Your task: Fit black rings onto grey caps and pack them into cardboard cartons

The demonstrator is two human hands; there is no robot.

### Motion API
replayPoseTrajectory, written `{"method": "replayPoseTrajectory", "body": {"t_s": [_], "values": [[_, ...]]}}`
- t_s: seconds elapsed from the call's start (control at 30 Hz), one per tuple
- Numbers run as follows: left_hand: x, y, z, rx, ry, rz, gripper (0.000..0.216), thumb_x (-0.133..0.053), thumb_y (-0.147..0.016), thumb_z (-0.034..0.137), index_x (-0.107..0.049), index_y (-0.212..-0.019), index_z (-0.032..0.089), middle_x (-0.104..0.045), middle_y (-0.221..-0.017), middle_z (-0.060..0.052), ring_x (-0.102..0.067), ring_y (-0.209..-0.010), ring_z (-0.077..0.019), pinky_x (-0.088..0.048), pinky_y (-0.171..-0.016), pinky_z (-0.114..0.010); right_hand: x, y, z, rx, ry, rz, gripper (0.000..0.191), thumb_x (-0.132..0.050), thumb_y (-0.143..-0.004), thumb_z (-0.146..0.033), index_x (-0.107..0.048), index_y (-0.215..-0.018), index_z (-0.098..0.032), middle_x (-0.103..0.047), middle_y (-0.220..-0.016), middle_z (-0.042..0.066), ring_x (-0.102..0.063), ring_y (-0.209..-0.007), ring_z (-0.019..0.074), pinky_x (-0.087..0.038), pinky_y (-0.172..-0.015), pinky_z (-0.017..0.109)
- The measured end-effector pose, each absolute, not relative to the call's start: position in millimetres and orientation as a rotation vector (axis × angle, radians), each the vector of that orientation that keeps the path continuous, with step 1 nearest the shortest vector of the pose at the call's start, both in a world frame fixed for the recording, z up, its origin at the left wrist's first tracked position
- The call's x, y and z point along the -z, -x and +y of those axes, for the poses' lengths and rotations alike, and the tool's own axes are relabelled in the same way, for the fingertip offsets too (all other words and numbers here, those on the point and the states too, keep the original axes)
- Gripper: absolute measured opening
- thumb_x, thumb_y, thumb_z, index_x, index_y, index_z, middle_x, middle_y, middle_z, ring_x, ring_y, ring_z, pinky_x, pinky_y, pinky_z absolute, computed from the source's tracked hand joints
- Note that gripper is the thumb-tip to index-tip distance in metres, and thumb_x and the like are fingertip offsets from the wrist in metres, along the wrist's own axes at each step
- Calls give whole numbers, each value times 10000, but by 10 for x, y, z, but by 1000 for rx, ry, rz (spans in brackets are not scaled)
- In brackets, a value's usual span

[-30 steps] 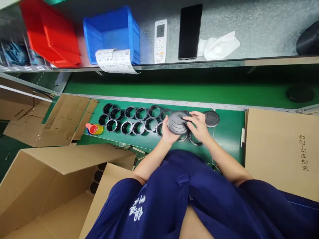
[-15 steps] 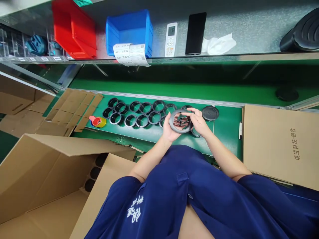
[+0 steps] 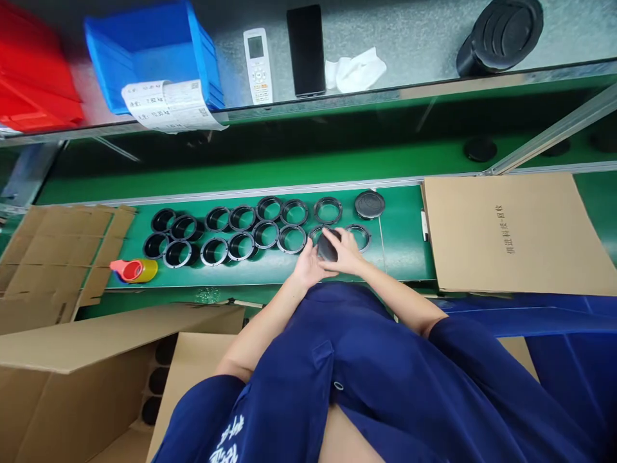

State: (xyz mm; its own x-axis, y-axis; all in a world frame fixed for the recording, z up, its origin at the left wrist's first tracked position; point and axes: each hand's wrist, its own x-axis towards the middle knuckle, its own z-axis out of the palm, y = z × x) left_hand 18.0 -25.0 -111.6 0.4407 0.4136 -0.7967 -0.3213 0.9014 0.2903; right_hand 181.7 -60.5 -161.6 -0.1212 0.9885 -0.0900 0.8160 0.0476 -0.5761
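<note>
Between my two hands is a black ring-shaped part (image 3: 329, 247), tilted so that mostly its dark side shows. My left hand (image 3: 309, 265) grips it from the left and below, fingers curled round it. From the right, my right hand (image 3: 349, 254) holds the same part with thumb and fingers on its edge. Some fingertips are hidden behind the part. Right beside my right hand lies a black ring (image 3: 360, 236) on the green table. Several more black rings (image 3: 242, 245) stand in two rows to the left.
A black round lid (image 3: 369, 204) lies at the table's back. Cardboard sheets (image 3: 506, 238) are at right, cardboard dividers (image 3: 58, 251) at left, near a yellow and red tape roll (image 3: 139, 270). An open carton (image 3: 87, 405) stands lower left. The shelf above holds a blue bin (image 3: 149, 58).
My view has swung to the right. The ring-shaped part has been tipped from facing me with its opening visible to nearly side-on, and my hands have shifted their hold on it.
</note>
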Motion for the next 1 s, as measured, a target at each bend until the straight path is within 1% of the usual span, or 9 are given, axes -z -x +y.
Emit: {"method": "replayPoseTrajectory", "body": {"t_s": [0.1,0.27,0.43,0.53,0.67,0.8,0.87,0.93,1.0], "values": [[1172,-75,-224,-449,-201,1073,690,-504,-975,655,-425,-1544,273,-529,-1510,-204,-444,-1462,-353,-306,-1190,-649,1923,-2080,-545,-537,2134,-1886,1030,-693,-816,-682,-286,-1653,-241,-229,-1622,230,-324,-1409,470,-293,-1155,624],[1197,165,-172,-473,-199,1144,575,-464,-1030,540,-513,-1462,163,-532,-1510,-225,-536,-1391,-319,-385,-1188,-516,2231,-2309,-536,-536,2280,-1964,1046,-664,-818,-725,-270,-1656,-239,-179,-1684,229,-275,-1469,487,-143,-1187,696],[1240,463,-172,-462,-157,1257,490,-416,-1062,429,-531,-1433,131,-590,-1462,-212,-604,-1332,-287,-445,-1164,-467,1956,-2253,-393,-504,2227,-1944,836,-460,-985,-644,-284,-1653,-174,-138,-1724,189,-97,-1588,402,-61,-1253,643],[1306,582,-114,-458,-162,1319,472,-407,-1065,369,-517,-1458,131,-621,-1428,-208,-643,-1288,-271,-505,-1120,-441,1904,-2209,-355,-404,2049,-1967,757,-386,-1038,-563,-239,-1666,-166,-187,-1721,148,-112,-1603,331,-90,-1287,583],[1290,542,52,-488,-165,1371,504,-402,-1059,335,-490,-1500,106,-653,-1378,-225,-675,-1242,-286,-587,-1030,-431,2129,-2161,-434,-575,2022,-2033,679,-438,-1045,-484,-364,-1610,-116,-278,-1685,177,-237,-1577,311,-164,-1285,574],[1161,374,251,-506,-200,1465,498,-412,-1049,320,-519,-1498,132,-661,-1382,-200,-638,-1289,-283,-567,-1073,-433,2156,-2690,-72,-519,1925,-1940,607,-456,-1034,-502,-470,-1557,-195,-371,-1656,129,-272,-1560,317,-211,-1268,593],[1130,323,349,-479,-218,1528,512,-439,-1031,302,-517,-1508,135,-657,-1389,-196,-602,-1323,-285,-523,-1125,-432,2053,-3396,335,-488,1998,-1506,486,-475,-1020,-440,-614,-1423,-206,-518,-1556,124,-378,-1494,320,-267,-1250,561],[1147,324,452,-453,-214,1562,570,-514,-983,274,-491,-1538,144,-661,-1382,-193,-556,-1361,-291,-477,-1165,-424,1947,-4310,744,-510,2011,-769,340,-542,-963,-367,-742,-1144,-159,-670,-1347,160,-522,-1346,308,-339,-1216,476],[1197,353,582,-449,-136,1558,696,-614,-896,226,-456,-1573,228,-671,-1375,-153,-476,-1414,-290,-430,-1197,-423,1894,-5224,1039,-452,2008,-414,333,-477,-971,-335,-728,-986,-115,-714,-1159,198,-588,-1204,303,-391,-1155,474]]}}
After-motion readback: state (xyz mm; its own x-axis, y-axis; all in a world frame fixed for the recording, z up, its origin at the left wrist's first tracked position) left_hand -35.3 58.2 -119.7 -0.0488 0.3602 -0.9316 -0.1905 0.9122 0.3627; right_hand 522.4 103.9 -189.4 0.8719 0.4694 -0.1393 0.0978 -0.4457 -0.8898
